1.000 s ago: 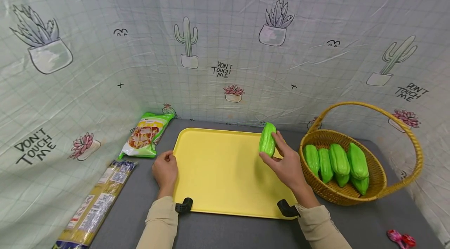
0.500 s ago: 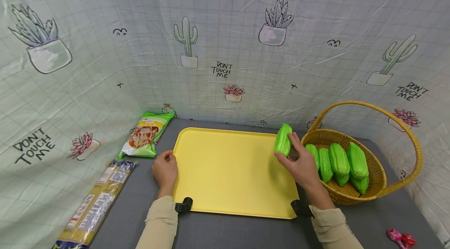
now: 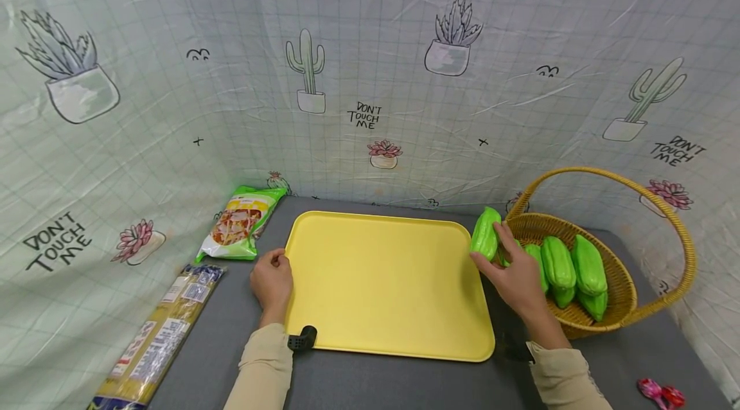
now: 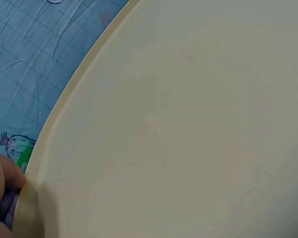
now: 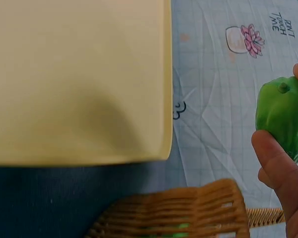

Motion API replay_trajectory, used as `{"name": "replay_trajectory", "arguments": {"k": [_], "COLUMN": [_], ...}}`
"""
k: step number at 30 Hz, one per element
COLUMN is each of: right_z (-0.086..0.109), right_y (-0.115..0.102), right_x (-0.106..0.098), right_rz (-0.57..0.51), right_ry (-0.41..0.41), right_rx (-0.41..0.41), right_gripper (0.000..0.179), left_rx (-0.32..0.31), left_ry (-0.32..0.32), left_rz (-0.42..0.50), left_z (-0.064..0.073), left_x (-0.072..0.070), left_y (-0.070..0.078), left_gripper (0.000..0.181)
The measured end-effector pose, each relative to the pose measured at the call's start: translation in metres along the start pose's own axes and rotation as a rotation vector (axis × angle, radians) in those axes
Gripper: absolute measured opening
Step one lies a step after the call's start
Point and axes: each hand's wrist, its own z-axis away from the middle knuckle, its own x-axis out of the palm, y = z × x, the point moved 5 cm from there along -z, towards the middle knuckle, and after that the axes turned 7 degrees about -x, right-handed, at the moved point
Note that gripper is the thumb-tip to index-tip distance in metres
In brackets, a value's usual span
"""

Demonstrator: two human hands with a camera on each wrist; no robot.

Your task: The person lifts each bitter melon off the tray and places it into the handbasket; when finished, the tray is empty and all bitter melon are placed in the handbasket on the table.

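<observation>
My right hand (image 3: 520,275) holds a bright green, ridged, oblong vegetable (image 3: 484,233) between thumb and fingers, near the far right corner of a yellow tray (image 3: 384,288). In the right wrist view, the stem end of this vegetable (image 5: 283,114) shows between the fingers. My left hand (image 3: 272,278) rests beside the tray's left edge with loosely bent fingers, and they hold nothing that shows. In the left wrist view its fingers (image 4: 10,171) come right to the tray rim. Several similar green vegetables (image 3: 557,262) lie in a wicker basket (image 3: 621,281), partly hidden by my right hand.
A green snack bag (image 3: 239,223) lies at the back left. Closer on that side is a long clear-wrapped pack (image 3: 156,336). The basket's tall handle (image 3: 685,230) arches over the right side. Small pink and red wrapped pieces (image 3: 661,392) lie at the front right.
My right hand has carried the green vegetable rightward, from over the tray toward the basket. My left hand has stayed where it was.
</observation>
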Motion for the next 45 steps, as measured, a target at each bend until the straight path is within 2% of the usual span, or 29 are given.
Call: {"name": "replay_trajectory", "arguments": {"k": [9, 22, 35, 39, 45], "right_z": [0.001, 0.009, 0.015, 0.015, 0.014], "right_y": [0.01, 0.032, 0.044, 0.047, 0.055], "right_x": [-0.019, -0.03, -0.038, -0.038, -0.032], "right_rz": [0.026, 0.065, 0.126, 0.158, 0.188], "right_ry": [-0.027, -0.058, -0.098, -0.133, -0.239], "right_rx": [0.044, 0.139, 0.147, 0.137, 0.145], "right_gripper": [0.084, 0.087, 0.088, 0.087, 0.089], "left_rx": [-0.008, -0.009, 0.006, 0.003, 0.0], "left_ry": [-0.013, -0.021, -0.024, -0.027, -0.017], "left_rz": [0.005, 0.007, 0.014, 0.016, 0.015], "left_z": [0.0, 0.002, 0.002, 0.002, 0.001], "left_x": [0.0, 0.0, 0.0, 0.001, 0.001], "left_y": [0.001, 0.001, 0.002, 0.001, 0.001], "left_gripper": [0.026, 0.027, 0.025, 0.026, 0.025]}}
